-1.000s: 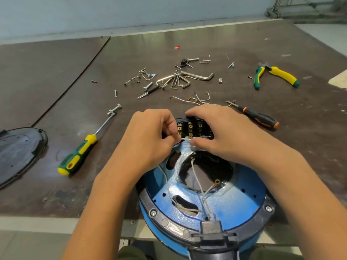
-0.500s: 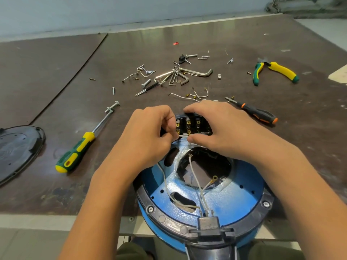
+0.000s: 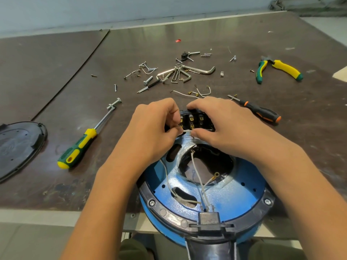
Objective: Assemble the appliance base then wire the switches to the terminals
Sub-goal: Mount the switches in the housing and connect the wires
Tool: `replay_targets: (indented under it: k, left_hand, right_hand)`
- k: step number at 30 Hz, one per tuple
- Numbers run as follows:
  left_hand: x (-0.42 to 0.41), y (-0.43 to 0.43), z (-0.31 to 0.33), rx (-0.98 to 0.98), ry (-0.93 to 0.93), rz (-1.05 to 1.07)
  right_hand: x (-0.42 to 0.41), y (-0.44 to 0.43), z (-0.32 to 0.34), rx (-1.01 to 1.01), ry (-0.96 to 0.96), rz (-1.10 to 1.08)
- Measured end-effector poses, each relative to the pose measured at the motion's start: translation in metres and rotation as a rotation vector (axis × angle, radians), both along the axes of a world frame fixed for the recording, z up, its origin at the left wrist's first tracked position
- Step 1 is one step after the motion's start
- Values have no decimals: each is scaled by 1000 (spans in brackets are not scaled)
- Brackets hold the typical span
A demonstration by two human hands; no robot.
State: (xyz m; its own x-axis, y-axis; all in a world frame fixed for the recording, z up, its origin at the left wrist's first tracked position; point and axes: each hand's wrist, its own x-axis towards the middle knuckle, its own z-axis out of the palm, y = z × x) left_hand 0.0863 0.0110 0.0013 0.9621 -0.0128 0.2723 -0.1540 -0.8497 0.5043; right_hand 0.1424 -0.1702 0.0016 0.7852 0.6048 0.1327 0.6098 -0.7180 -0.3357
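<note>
**Wiring at the switch block (image 3: 195, 121): both hands on the job**

Far left of the desk (image 3: 56, 59): black oval cover plate (image 3: 16, 145), lying flat, partly cut off by the frame edge. Just right of it: green-and-yellow screwdriver (image 3: 80, 149), shaft pointing away and to the right.

Left hand (image 3: 152, 132): grip clamped on a thin white wire (image 3: 186, 130), pinched between thumb and forefinger, other fingers curled. The wire runs level across the near face of the switch block, from this pinch to the right thumb.

Switch block: black, with a row of brass terminals on its face, seated at the far rim of the blue appliance base (image 3: 225, 196). The base lies open side up at the near edge of the desk, overhanging toward the person. Inside it, more white wires rise from a black connector (image 3: 209, 218) at the near rim. One ends in a ring terminal (image 3: 216, 173) hanging free over the central opening.

Right hand (image 3: 221, 126): grip closed round the switch block, fingers curled over its far edge, thumb on the near side at the wire's end. Whether that end sits on a terminal I cannot tell, since the thumb covers it.

Beyond the hands: scatter of screws and hex keys (image 3: 180, 72). Right of the right hand: black-and-orange screwdriver (image 3: 261, 112). Far right: green-and-yellow pliers (image 3: 277, 70), handles apart.
</note>
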Motion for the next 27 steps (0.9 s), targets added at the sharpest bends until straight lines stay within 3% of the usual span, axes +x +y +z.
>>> replay_targets:
  k: [13, 20, 27]
  left_hand:
    - [0, 0, 0, 7, -98, 72]
    - [8, 0, 1, 40, 137, -7]
    - [9, -1, 8, 165, 252, 2]
  right_hand:
    - [1, 0, 0, -2, 7, -8]
    - [4, 0, -3, 7, 2, -6]
    - [3, -1, -2, 35, 40, 13]
